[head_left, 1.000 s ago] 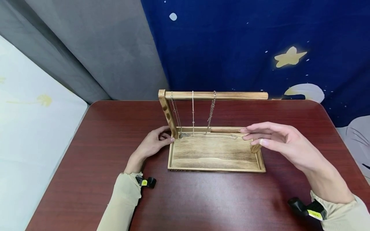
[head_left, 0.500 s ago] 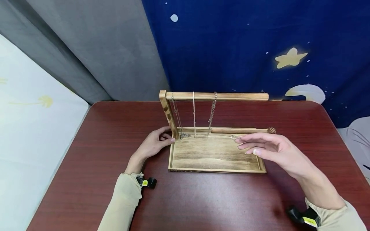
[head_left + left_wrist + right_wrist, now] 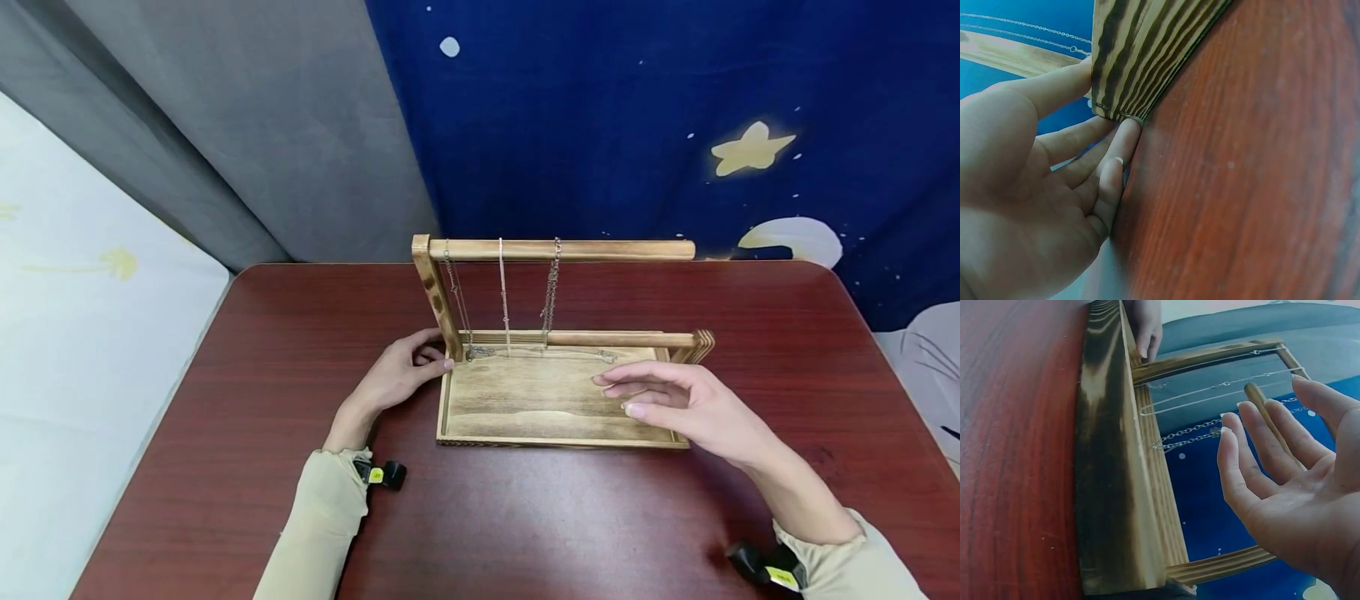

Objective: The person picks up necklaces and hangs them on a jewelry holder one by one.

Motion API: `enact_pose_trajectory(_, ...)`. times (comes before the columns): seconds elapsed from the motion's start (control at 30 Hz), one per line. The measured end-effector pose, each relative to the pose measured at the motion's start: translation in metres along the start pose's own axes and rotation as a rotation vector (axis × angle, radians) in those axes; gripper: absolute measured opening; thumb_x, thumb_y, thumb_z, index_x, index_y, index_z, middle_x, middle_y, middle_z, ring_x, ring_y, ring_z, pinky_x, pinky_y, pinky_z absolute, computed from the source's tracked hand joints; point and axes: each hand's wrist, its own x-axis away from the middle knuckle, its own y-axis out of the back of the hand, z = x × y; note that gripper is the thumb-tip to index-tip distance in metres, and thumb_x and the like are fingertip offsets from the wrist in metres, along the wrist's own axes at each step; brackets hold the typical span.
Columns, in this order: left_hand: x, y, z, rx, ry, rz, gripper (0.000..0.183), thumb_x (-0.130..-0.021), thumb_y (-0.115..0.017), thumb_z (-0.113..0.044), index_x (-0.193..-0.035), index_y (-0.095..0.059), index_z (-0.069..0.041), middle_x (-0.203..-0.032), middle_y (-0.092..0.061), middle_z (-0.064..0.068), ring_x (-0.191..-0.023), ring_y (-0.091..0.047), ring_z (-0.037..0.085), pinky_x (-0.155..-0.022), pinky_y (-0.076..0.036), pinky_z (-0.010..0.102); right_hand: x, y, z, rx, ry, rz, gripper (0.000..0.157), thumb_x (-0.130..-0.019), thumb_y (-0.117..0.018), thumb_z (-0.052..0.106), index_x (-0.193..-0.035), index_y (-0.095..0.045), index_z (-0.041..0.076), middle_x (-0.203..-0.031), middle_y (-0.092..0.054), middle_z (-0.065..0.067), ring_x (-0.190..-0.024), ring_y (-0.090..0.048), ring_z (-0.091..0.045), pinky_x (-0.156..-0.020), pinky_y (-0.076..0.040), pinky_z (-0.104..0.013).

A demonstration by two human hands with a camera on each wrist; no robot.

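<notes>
A wooden jewelry stand [image 3: 558, 441] with a shallow tray base stands on the table. Its tall left post [image 3: 437, 304] bears a long top rod [image 3: 630, 250]; its shorter right post [image 3: 701, 346] bears a lower rod [image 3: 622, 339]. From the top rod hang a chain necklace [image 3: 454, 287] at the left, a pale thin one [image 3: 503, 292], and a thicker chain [image 3: 551, 287]. My left hand [image 3: 401, 371] grips the tray's back left corner, thumb at the post's foot. My right hand [image 3: 678, 404] hovers over the tray's right part, fingers loosely bent, holding nothing.
Another fine chain [image 3: 570, 353] stretches along the back of the tray. Behind the dark red table [image 3: 225, 375] hang a grey curtain [image 3: 285, 125] and a blue cloth [image 3: 585, 108] with a star and moon. A white panel [image 3: 90, 292] stands at the left.
My right hand has moved left and toward me, away from the stand's right post, which now shows. The left hand has stayed at its corner. The stand has not moved.
</notes>
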Motion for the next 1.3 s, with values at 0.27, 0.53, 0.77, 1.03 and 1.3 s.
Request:
enact_pose_trajectory(0.27,0.0,0.0,0.0,0.002,0.004,-0.001,0.058,-0.095,-0.07,-0.023,-0.144,-0.048,-0.002,-0.105,-0.07,0.01,-0.091,-0.065,0.02,-0.081,-0.049,0.032,-0.003,-0.004,-0.007,0.038,0.007,-0.04,0.038,-0.095,-0.063,-0.002,-0.132,-0.061,0.003,-0.126,-0.065,-0.016,-0.113,-0.064,-0.026,-0.091,-0.052,-0.028)
enact_pose_trajectory(0.53,-0.003,-0.001,0.002,0.03,0.015,0.004,0.06,-0.094,-0.07,-0.024,-0.146,-0.047,-0.005,-0.106,-0.069,0.009,-0.091,-0.065,0.019,-0.083,-0.05,0.036,-0.008,-0.007,-0.016,0.059,-0.008,-0.073,0.037,-0.094,-0.066,0.001,-0.13,-0.063,0.005,-0.127,-0.063,-0.017,-0.111,-0.064,-0.029,-0.081,-0.056,-0.031)
enact_pose_trajectory(0.77,-0.003,0.0,0.003,0.048,0.013,0.009,0.062,-0.093,-0.072,-0.023,-0.147,-0.046,-0.007,-0.108,-0.069,0.01,-0.094,-0.065,0.02,-0.085,-0.05,0.035,-0.016,-0.009,-0.023,0.098,-0.047,-0.087,0.036,-0.094,-0.069,0.005,-0.129,-0.064,0.01,-0.128,-0.062,-0.021,-0.111,-0.064,-0.033,-0.078,-0.056,-0.031)
enact_pose_trajectory(1.03,-0.002,0.002,0.002,0.093,-0.032,0.013,0.066,-0.09,-0.075,-0.016,-0.148,-0.044,-0.006,-0.123,-0.065,0.014,-0.103,-0.065,0.024,-0.087,-0.051,0.034,-0.024,-0.01,-0.029,0.165,-0.031,-0.134,0.035,-0.093,-0.069,0.006,-0.128,-0.065,0.007,-0.119,-0.066,-0.022,-0.105,-0.066,-0.031,-0.074,-0.055,-0.027)
enact_pose_trajectory(1.3,-0.001,0.003,0.001,0.116,-0.014,0.005,0.066,-0.089,-0.076,-0.014,-0.147,-0.047,-0.009,-0.125,-0.064,0.012,-0.103,-0.066,0.024,-0.088,-0.051,0.037,-0.03,-0.013,-0.035,0.16,-0.048,-0.156,0.037,-0.093,-0.069,0.004,-0.13,-0.063,0.006,-0.12,-0.065,-0.021,-0.105,-0.064,-0.035,-0.079,-0.053,-0.023)
